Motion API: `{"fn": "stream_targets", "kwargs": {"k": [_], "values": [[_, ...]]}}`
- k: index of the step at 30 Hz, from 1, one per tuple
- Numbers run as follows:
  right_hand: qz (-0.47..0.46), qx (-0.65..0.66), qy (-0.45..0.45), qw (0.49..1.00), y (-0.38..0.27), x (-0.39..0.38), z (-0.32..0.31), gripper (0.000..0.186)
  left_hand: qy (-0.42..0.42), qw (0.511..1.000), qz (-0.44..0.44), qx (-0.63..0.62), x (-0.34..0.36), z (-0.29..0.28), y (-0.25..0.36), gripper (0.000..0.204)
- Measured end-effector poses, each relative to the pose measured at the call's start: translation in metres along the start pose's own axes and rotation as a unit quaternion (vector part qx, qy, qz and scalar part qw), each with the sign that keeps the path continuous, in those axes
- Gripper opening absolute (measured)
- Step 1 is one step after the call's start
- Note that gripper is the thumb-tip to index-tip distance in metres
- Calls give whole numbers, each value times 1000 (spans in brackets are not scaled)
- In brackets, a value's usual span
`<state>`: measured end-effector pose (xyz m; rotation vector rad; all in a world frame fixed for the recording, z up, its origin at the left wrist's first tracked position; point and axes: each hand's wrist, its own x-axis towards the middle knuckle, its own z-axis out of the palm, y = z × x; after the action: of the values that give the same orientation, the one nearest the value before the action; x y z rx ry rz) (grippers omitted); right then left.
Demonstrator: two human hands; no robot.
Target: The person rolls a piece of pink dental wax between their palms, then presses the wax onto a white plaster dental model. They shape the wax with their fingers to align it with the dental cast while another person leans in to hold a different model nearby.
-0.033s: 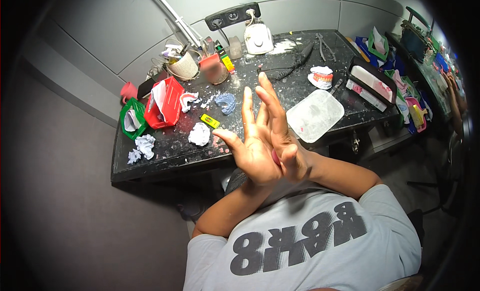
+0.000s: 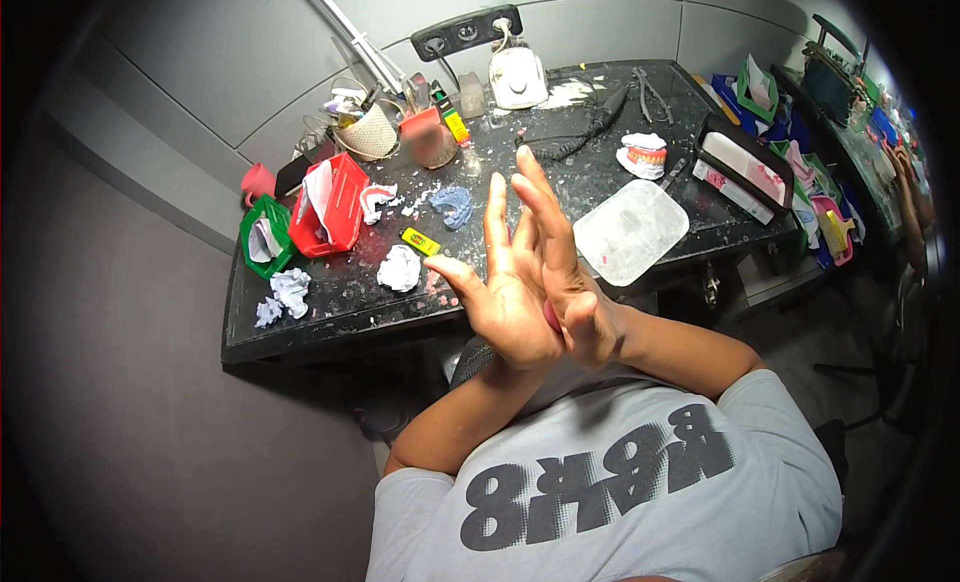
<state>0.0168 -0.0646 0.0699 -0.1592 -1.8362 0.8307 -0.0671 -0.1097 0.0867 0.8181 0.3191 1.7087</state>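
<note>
My left hand (image 2: 508, 312) and my right hand (image 2: 585, 317) are raised in front of the desk, palms facing each other, with a dark pink lump (image 2: 551, 317) pressed between their heels and mostly hidden. The fingers of both hands are stretched out. Beyond them on the desk lie a translucent lid or board (image 2: 630, 231), a white crumpled paper (image 2: 398, 269), a small yellow packet (image 2: 420, 241) and a blue-grey moulded piece (image 2: 452, 207). A pink-and-white denture model (image 2: 642, 156) stands farther back on the right.
The black desk (image 2: 255, 337) bears red (image 2: 338, 217) and green (image 2: 279, 259) bins, a wicker cup (image 2: 366, 134), a white device (image 2: 517, 79), a handpiece (image 2: 610, 107), pliers (image 2: 650, 95) and a black case (image 2: 747, 152). A side bench (image 2: 850, 132) shows another person's arm (image 2: 910, 202).
</note>
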Motion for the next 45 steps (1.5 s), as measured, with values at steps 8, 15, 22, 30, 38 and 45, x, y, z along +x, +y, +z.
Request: {"fn": "stream_targets", "kwargs": {"k": [8, 15, 22, 30, 38, 45], "values": [[11, 45, -31, 998, -5, -2, 0, 111, 85, 992, -50, -76, 5, -7, 3, 120], [38, 69, -58, 995, -14, -4, 0, 111, 52, 990, -70, -112, 9, -21, 6, 123], [27, 45, -62, 997, -6, -5, 1, 110, 148, 986, -60, 44, 17, -15, 8, 120], [42, 51, -69, 995, -7, -8, 6, 111, 172, 978, -67, 94, 22, -19, 3, 117], [81, 94, -26, 992, -22, 4, 4, 115, 92, 977, 15, 191, 21, -1, -7, 113], [148, 149, 56, 976, -26, 15, 8, 123, 19, 984, 3, 178, 13, 2, -11, 109]]}}
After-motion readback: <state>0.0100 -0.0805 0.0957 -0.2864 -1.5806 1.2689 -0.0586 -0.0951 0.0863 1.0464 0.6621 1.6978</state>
